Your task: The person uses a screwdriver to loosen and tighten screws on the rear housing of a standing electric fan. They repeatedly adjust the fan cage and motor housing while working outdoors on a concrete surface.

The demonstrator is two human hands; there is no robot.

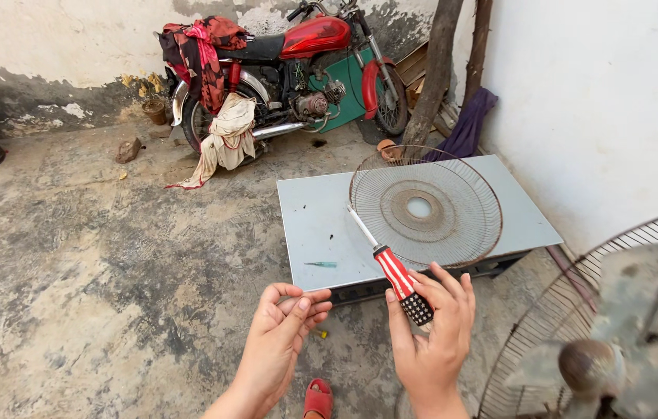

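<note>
My right hand grips a screwdriver by its red-and-white striped handle with a black end, the shaft pointing up and left over the table. My left hand hovers beside it, palm up, fingers curled with the fingertips pinched together; whether it holds something small I cannot tell. Beyond the hands a round rusty wire fan guard lies flat on a low grey table. At the lower right stands a fan with dusty blades inside its rear wire cage.
A red motorcycle draped with cloths is parked against the far wall. A small green tool lies on the table. My red sandal shows on the concrete floor. A white wall runs along the right; wooden posts lean in the corner.
</note>
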